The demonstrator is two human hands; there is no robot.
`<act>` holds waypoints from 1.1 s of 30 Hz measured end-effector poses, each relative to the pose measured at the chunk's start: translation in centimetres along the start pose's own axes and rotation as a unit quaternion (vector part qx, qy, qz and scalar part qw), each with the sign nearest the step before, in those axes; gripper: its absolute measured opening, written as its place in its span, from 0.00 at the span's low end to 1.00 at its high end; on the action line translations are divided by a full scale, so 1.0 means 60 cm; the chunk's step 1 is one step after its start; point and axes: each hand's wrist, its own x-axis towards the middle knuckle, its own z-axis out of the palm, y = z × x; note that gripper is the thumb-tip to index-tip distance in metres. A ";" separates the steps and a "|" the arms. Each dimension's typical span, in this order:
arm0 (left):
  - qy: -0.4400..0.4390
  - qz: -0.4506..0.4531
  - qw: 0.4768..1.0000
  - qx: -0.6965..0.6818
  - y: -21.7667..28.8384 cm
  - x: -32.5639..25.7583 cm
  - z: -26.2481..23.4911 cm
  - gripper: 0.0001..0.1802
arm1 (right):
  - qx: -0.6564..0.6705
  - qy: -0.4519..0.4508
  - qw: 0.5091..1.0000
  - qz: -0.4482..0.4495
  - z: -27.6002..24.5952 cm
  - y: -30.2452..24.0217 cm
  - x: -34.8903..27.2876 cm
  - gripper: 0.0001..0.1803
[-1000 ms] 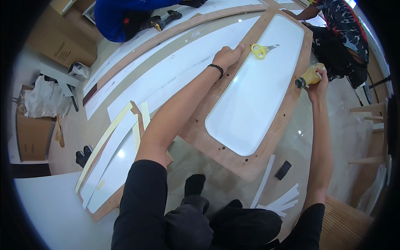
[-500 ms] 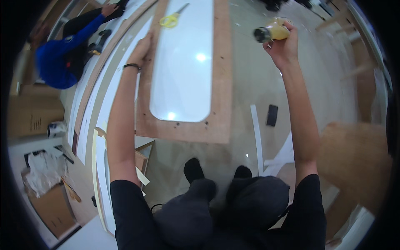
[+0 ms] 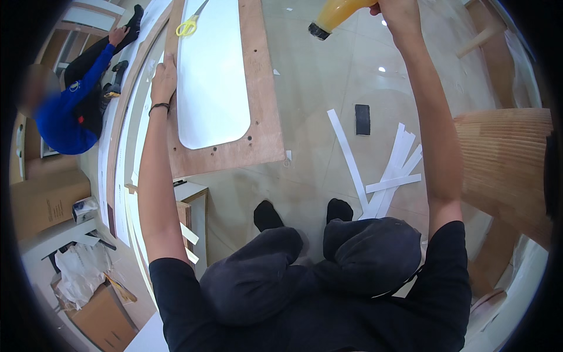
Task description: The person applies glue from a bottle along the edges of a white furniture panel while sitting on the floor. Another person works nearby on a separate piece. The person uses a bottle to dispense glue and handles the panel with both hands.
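My right hand (image 3: 399,14) holds a bottle of yellow liquid (image 3: 345,12), partly cut off by the upper edge. It is tilted, its black cap pointing down and left over the floor. My left hand (image 3: 164,79) is closed on the left edge of a long wooden board (image 3: 262,111); some of its fingers are hidden. Set within the board is a white panel (image 3: 214,100) with rounded corners. Yellow-handled scissors (image 3: 187,26) lie across the panel's upper left edge.
White strips (image 3: 387,188) and a dark rectangular block (image 3: 363,119) lie on the tiled floor. Right of my arm is a ribbed wooden piece (image 3: 504,158). At the far left sits another person in a blue top (image 3: 67,126), beside long boards; cardboard boxes (image 3: 50,199) stand nearer.
The view has shifted, so the board appears farther left. My right hand has moved up and away with the bottle, its cap still pointing downward. My left hand stays at the board's edge.
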 end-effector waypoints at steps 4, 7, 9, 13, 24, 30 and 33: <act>-0.003 -0.012 1.000 0.000 0.010 -0.008 -0.005 0.50 | 0.038 -0.008 0.998 0.057 0.009 0.010 -0.006 0.18; -0.008 -0.010 1.000 0.007 0.009 -0.002 -0.006 0.48 | 0.072 0.004 0.991 0.112 0.015 0.041 -0.028 0.18; -0.011 -0.004 1.000 0.014 0.004 0.002 -0.005 0.49 | 0.091 0.022 0.984 0.153 0.020 0.067 -0.048 0.19; 0.014 0.061 0.997 0.036 -0.013 0.015 -0.001 0.49 | 0.160 0.054 0.968 0.183 0.035 0.125 -0.099 0.21; -0.026 0.083 0.996 0.014 -0.026 0.045 -0.008 0.45 | 0.332 0.134 0.887 0.291 0.102 0.170 -0.233 0.16; -0.025 0.090 0.995 -0.024 -0.010 0.022 -0.013 0.42 | 0.316 0.156 0.891 0.286 0.108 0.155 -0.270 0.23; -0.018 0.109 0.994 -0.016 -0.004 0.016 -0.014 0.42 | 0.320 0.163 0.893 0.270 0.120 0.158 -0.281 0.20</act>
